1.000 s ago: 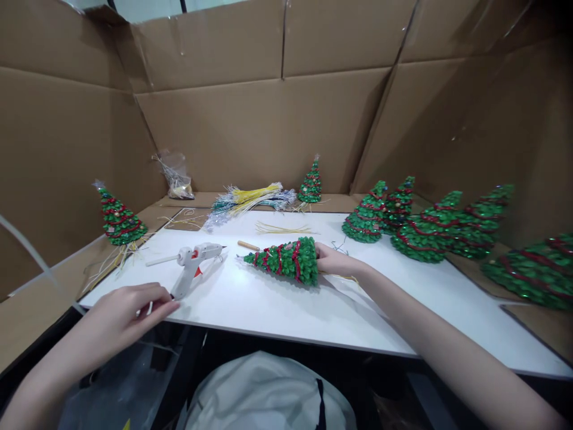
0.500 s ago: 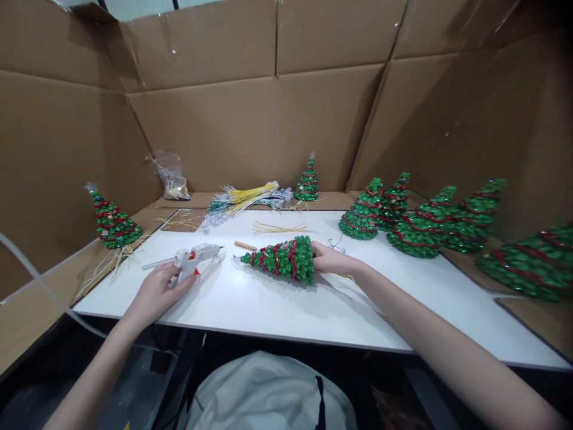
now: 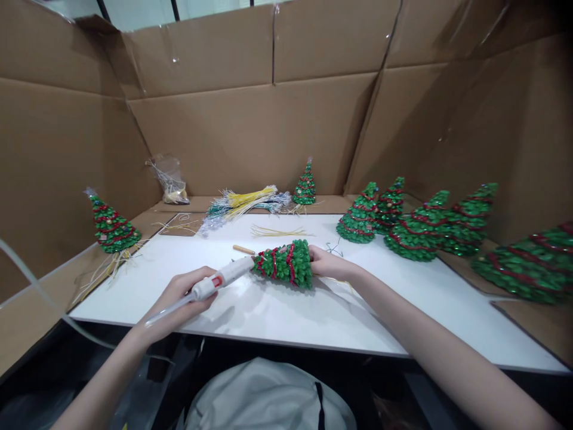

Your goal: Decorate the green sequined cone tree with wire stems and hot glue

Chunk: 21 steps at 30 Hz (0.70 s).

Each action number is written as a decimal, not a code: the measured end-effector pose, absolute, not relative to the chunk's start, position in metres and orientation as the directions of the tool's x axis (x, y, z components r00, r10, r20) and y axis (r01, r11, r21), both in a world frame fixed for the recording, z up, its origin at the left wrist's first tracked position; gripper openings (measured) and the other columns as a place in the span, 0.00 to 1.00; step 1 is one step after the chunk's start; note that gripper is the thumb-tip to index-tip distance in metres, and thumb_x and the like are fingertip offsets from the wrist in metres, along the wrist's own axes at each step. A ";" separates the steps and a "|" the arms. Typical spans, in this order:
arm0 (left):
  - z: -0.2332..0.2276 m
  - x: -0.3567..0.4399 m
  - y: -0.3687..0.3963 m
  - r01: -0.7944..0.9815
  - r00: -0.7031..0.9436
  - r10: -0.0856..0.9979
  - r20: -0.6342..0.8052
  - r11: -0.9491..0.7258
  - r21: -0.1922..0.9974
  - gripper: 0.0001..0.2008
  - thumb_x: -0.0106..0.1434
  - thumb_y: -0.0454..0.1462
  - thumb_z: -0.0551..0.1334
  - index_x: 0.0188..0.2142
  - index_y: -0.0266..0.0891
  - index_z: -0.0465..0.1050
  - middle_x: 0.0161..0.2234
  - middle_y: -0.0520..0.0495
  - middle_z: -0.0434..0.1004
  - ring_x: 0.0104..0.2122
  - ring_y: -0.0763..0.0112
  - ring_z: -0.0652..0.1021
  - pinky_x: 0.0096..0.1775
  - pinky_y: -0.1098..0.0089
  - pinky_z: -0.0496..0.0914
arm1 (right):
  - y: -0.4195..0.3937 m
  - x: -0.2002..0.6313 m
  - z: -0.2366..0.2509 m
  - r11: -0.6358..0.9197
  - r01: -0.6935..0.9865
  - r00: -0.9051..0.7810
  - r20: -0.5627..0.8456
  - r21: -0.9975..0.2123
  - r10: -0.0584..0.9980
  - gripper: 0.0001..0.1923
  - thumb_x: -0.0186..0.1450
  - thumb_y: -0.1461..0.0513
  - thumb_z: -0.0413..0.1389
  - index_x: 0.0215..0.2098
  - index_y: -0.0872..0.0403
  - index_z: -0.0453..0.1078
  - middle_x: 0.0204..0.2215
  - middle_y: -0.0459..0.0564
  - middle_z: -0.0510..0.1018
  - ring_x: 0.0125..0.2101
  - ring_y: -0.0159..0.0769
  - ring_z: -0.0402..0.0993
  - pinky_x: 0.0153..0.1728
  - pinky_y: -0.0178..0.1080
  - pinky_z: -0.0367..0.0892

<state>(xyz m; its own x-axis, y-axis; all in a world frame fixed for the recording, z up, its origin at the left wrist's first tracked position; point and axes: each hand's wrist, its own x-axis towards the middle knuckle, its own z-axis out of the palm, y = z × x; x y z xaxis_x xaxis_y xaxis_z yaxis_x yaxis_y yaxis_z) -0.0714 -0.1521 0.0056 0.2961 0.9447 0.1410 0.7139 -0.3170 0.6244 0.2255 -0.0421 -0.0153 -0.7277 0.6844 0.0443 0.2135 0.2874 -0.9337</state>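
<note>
A small green cone tree with red garland [image 3: 285, 264] lies on its side on the white board [image 3: 286, 310], tip pointing left. My right hand [image 3: 326, 263] grips its base. My left hand [image 3: 181, 297] holds a white glue gun [image 3: 224, 278] with its nozzle against the tip of the lying tree. A clear glue stick pokes out of the gun's back end. A short wooden stick [image 3: 244, 249] lies just behind the nozzle.
Several finished green trees [image 3: 416, 224] stand at the right, one [image 3: 110, 224] at the left, one [image 3: 305, 185] at the back. A bundle of yellow and silver wire stems [image 3: 246, 200] and a plastic bag [image 3: 168, 177] lie at the back. Cardboard walls enclose the table.
My left hand reached the glue gun, picked it up off the board and brought its nozzle to the lying tree's tip. My right hand kept hold of the tree's base.
</note>
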 end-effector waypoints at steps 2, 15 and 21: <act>0.007 -0.066 -0.151 0.718 0.324 0.938 0.125 -0.330 0.613 0.07 0.57 0.36 0.53 0.34 0.37 0.66 0.27 0.53 0.66 0.26 0.76 0.65 0.29 0.78 0.60 | -0.040 0.226 -0.019 0.299 0.218 -0.725 0.051 -0.929 0.687 0.22 0.54 0.66 0.55 0.48 0.56 0.70 0.49 0.50 0.73 0.50 0.48 0.67 0.49 0.46 0.64; 0.001 -0.059 -0.146 0.727 0.377 0.912 0.163 -0.401 0.558 0.09 0.57 0.33 0.54 0.37 0.38 0.69 0.36 0.51 0.73 0.33 0.73 0.72 0.35 0.78 0.62 | -0.026 0.233 -0.041 0.334 0.181 -0.741 0.096 -0.925 0.665 0.20 0.56 0.62 0.55 0.47 0.54 0.70 0.44 0.48 0.77 0.46 0.45 0.71 0.46 0.44 0.66; 0.000 -0.058 -0.147 0.740 0.396 0.902 0.170 -0.423 0.523 0.10 0.59 0.37 0.52 0.37 0.37 0.70 0.37 0.45 0.73 0.36 0.68 0.72 0.39 0.74 0.64 | -0.028 0.232 -0.038 0.320 0.174 -0.734 0.094 -0.931 0.673 0.19 0.53 0.65 0.56 0.44 0.55 0.72 0.42 0.49 0.78 0.44 0.45 0.72 0.46 0.45 0.66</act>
<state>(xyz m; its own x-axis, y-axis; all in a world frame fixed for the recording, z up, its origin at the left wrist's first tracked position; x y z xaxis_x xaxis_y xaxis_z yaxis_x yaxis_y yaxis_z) -0.0580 -0.1474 -0.0001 0.3959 0.9024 0.1701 0.7402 -0.4232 0.5225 0.2319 -0.0275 -0.0380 -0.7337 0.6729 0.0941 0.1744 0.3204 -0.9311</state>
